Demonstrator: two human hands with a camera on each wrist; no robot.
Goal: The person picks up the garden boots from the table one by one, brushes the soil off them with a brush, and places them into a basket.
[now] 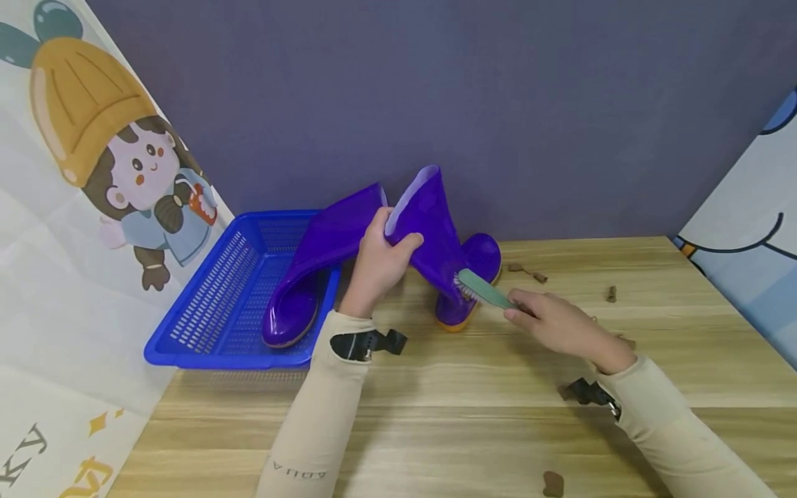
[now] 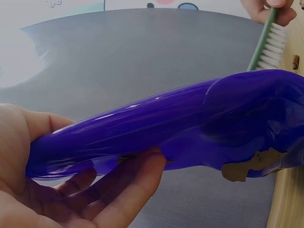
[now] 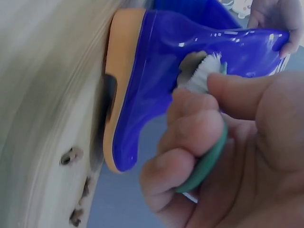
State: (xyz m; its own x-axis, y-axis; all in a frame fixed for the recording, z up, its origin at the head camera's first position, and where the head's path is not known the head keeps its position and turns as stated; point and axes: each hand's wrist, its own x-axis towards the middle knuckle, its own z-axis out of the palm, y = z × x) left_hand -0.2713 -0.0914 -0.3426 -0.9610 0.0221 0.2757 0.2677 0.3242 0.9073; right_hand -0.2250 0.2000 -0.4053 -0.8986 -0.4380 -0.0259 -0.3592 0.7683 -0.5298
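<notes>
My left hand (image 1: 381, 259) grips a purple rain boot (image 1: 429, 228) by the top of its shaft. The boot leans toward that hand, its orange sole (image 3: 121, 52) down on the wooden table. In my right hand (image 1: 551, 321) is a green brush (image 1: 484, 287) with white bristles (image 3: 204, 73), held by its handle. Its bristles meet the boot's side near the ankle, at a brown mud patch (image 3: 188, 66). More brown mud (image 2: 251, 164) clings to another side of the boot, seen in the left wrist view.
A second purple boot (image 1: 336, 225) lies in a blue plastic basket (image 1: 187, 358) at the left, its shaft over the rim. Brown crumbs (image 1: 612, 294) are scattered on the table (image 1: 436, 429) at the right, with a flat brown piece (image 1: 553, 483) near the front. A grey wall (image 1: 498, 104) stands behind.
</notes>
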